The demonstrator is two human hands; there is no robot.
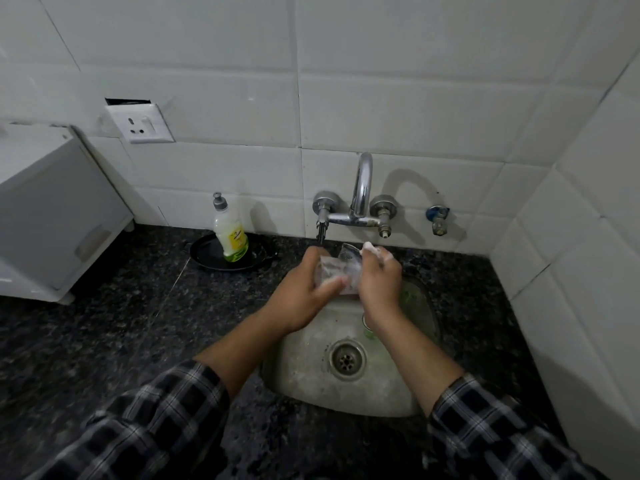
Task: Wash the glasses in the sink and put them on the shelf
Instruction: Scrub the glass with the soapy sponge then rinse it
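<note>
White wall tiles [398, 109] back a dark speckled counter [104, 334] with a steel sink [304, 368] set into it. I hold a clear glass [341, 268] over the sink's far end, just below the chrome tap [362, 195]. My left hand [304, 292] is wrapped around the glass from the left side, thumb across its front. My right hand [379, 282] clasps it from the right, suds on the fingertips [370, 249] at the rim. Both hands are closed on the glass. I cannot tell whether water is running. A soap bottle [230, 230] stands on a black dish [207, 254] left of the tap. Green residue marks the basin's right wall. A wall socket [142, 124] sits upper left.
</note>
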